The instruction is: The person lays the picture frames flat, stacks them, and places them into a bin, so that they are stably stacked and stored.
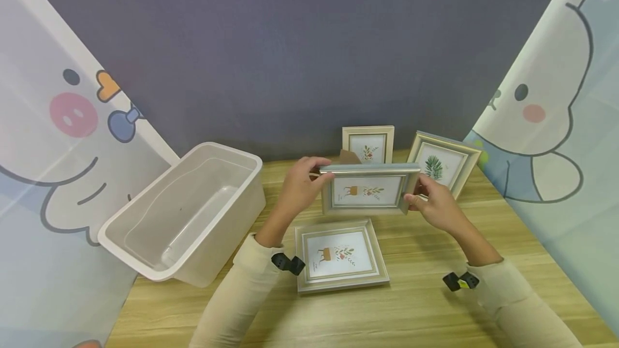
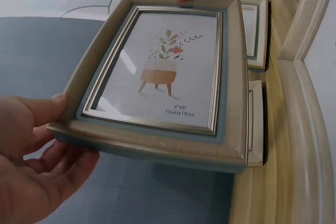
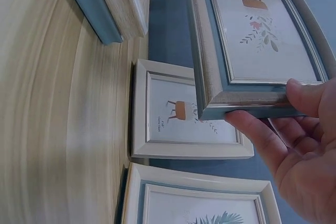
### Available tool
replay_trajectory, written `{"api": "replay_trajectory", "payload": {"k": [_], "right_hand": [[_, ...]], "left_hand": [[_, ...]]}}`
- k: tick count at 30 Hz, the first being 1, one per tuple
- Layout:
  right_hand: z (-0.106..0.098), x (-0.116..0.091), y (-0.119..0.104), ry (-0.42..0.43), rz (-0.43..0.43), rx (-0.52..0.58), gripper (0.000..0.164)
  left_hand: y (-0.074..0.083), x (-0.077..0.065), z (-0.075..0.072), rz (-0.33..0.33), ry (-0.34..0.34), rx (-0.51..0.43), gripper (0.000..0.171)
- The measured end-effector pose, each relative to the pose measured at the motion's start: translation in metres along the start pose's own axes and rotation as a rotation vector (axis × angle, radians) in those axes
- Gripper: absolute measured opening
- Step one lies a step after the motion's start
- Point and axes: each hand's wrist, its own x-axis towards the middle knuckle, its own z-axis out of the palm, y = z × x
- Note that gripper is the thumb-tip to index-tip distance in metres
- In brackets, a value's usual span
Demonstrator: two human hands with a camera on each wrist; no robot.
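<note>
Both hands hold a picture frame [image 1: 368, 191] with a gold-and-blue border and a print of a potted plant, turned on its side. My left hand [image 1: 301, 186] grips one end, its thumb on the front in the left wrist view. At the opposite end my right hand [image 1: 439, 204] pinches the border, with the thumb [image 3: 304, 97] on the front and fingers behind. A brown flap [image 1: 350, 157] sticks up behind this frame. Nearer to me, a second frame [image 1: 339, 255] with a similar print lies face up on the wooden table.
Against the dark back wall stands a small upright frame [image 1: 368, 143]. To its right leans a frame with a green leaf print [image 1: 442, 164]. A deep beige bin [image 1: 232, 238] sits on the left of the table [image 1: 411, 305]. Cartoon-printed panels flank both sides.
</note>
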Motion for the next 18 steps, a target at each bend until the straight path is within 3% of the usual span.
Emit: {"api": "replay_trajectory", "payload": {"k": [10, 18], "right_hand": [[0.000, -0.001, 0.003, 0.007, -0.019, -0.011, 0.021], [-0.003, -0.001, 0.000, 0.001, -0.033, -0.008, 0.016]], "left_hand": [[-0.004, -0.001, -0.002, 0.002, -0.048, -0.056, 0.031], [-0.010, 0.002, -0.010, -0.022, -0.151, -0.147, 0.050]]}}
